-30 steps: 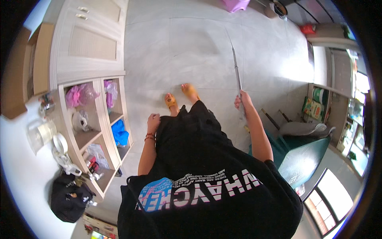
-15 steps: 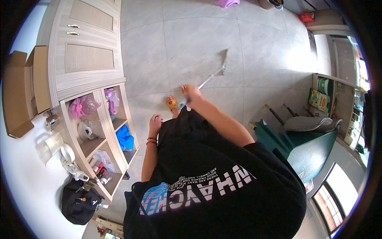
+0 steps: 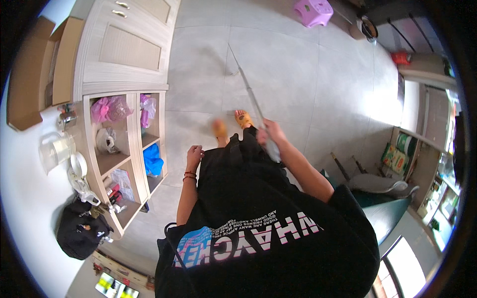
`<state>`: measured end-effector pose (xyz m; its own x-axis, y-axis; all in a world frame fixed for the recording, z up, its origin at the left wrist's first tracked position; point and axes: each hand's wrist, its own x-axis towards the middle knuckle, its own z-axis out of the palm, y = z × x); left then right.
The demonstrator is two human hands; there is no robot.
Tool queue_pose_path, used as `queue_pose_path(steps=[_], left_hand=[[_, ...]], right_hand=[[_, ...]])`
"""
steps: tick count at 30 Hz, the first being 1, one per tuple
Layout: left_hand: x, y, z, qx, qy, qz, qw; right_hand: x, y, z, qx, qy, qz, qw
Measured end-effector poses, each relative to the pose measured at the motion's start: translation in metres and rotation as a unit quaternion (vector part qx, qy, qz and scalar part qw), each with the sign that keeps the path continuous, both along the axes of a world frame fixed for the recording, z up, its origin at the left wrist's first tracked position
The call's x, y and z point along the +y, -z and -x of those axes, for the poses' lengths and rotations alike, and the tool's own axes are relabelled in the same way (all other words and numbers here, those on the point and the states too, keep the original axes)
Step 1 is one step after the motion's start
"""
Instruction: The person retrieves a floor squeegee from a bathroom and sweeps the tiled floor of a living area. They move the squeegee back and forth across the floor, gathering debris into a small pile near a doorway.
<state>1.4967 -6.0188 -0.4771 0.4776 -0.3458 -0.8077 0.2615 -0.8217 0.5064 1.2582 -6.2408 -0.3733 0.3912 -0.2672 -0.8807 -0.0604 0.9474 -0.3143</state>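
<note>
My right hand (image 3: 272, 133) is closed round the grey grip of a long thin pole (image 3: 252, 96). The pole slants away from me over the floor. Its far end is thin and blurred, so the kind of tool is not plain. My left hand (image 3: 195, 156) hangs beside my left thigh, fingers loosely bent and nothing in them. A dark beaded bracelet (image 3: 190, 175) circles that wrist. My feet in yellow slippers (image 3: 243, 118) stand just beyond the hands, the left one smeared by motion.
A wooden cabinet (image 3: 126, 57) with open shelves runs along the left. A black bag (image 3: 84, 229) is below it. A purple stool (image 3: 314, 12) stands far off at the top. To the right are a green table (image 3: 385, 213) and grey chairs (image 3: 375, 183).
The pole's far end has swung from right to left across the floor, while my right hand moved right. The purple stool shows more fully. My left hand stays by my thigh.
</note>
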Motion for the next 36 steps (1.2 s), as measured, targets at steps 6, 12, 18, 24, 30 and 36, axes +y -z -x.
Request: queue_pose_path(steps=[6,12,18,24,30,36], left_hand=[[-0.008,0.006,-0.001,-0.030,0.023,0.003,0.999],[-0.012,0.004,0.013,-0.028,0.046,0.014,0.998],[0.008,-0.002,0.021,-0.018,-0.018,0.020,0.999],[0.027,0.016,0.032,0.032,-0.059,0.039,0.997],[0.011,0.018,0.042,-0.022,-0.053,0.070,0.996],[0.028,-0.013,0.066,-0.046,-0.024,0.040,0.998]], right_hand=[[-0.054,-0.010,0.081,0.076,-0.036,-0.051,0.995],[-0.061,0.100,0.085,0.247,-0.361,0.175,0.882],[0.019,0.154,0.141,0.144,-0.726,0.426,0.520],[0.042,0.093,0.168,0.212,-0.563,0.334,0.725],[-0.024,0.082,0.104,0.145,-0.630,0.430,0.630],[-0.072,0.061,-0.042,0.168,-0.643,0.564,0.489]])
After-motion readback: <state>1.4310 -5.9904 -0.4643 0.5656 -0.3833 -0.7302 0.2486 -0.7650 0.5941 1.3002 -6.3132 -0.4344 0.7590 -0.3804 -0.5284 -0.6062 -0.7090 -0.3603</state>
